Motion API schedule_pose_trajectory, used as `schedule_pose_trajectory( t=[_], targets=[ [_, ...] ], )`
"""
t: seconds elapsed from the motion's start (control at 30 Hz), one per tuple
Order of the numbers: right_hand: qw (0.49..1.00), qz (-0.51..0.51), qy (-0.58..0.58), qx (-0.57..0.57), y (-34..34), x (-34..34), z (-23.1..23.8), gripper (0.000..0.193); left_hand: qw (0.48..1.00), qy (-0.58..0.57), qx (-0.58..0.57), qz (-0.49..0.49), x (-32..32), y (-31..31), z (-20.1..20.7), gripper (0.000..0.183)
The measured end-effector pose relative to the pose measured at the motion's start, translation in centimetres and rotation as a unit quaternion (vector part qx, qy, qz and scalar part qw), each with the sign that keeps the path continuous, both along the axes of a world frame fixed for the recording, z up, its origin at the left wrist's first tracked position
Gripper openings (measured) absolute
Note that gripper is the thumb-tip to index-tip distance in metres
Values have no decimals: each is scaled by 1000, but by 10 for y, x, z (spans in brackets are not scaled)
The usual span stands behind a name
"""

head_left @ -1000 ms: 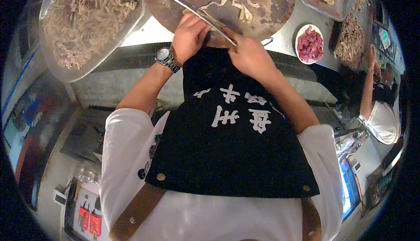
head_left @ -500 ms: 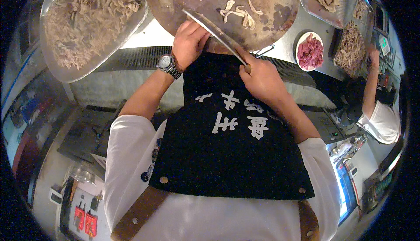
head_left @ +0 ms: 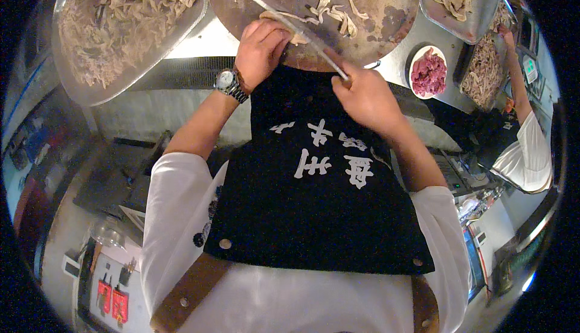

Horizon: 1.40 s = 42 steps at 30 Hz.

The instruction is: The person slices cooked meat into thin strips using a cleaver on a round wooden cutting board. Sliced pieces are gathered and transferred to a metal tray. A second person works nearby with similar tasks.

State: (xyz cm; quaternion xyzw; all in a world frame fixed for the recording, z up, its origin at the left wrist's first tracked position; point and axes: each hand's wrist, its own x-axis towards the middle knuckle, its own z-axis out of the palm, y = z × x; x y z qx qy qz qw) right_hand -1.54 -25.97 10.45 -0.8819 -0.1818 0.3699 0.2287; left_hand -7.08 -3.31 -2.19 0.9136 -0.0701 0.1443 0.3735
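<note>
Cleaver (head_left: pixel 296 31), upper centre of the frame, is gripped by its handle in the closed right hand (head_left: pixel 362 97), blade slanting up-left across the near edge of the round wooden chopping board (head_left: pixel 374 7). The left hand (head_left: pixel 260 52), wristwatch (head_left: pixel 229 83) on the wrist, curls over a pale strip of meat (head_left: pixel 278 18) beside the blade, apparently to steady it. Cut pale pieces (head_left: pixel 335 16) lie just beyond. A tray of shredded strips (head_left: pixel 115 25) fills the upper left; a bowl of red meat (head_left: pixel 428 72) sits at right.
</note>
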Motion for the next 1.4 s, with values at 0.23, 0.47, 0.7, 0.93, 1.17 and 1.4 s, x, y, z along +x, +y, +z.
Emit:
schedule_pose_trajectory(
  t=[0.23,0.47,0.7,0.93,1.17,1.4],
  targets=[
    [997,38,33,-50,11,-3,-1,52,1000,5,-19,-3,1,3,-3,16],
    [997,-73,36,11,39,25,-33,34,1000,-13,-14,-13,0,0,-6,17],
    [999,27,-42,5,7,5,2,38,1000,-26,-1,10,-5,2,-8,20],
    [998,42,25,-43,14,1,-10,49,1000,-14,-7,20,-6,3,-8,21],
    [993,-101,49,28,40,23,-40,30,1000,-22,-21,5,-5,2,-9,21],
    [999,33,-3,-26,11,14,12,27,999,-42,-12,20,-9,5,-10,23]
  ],
)
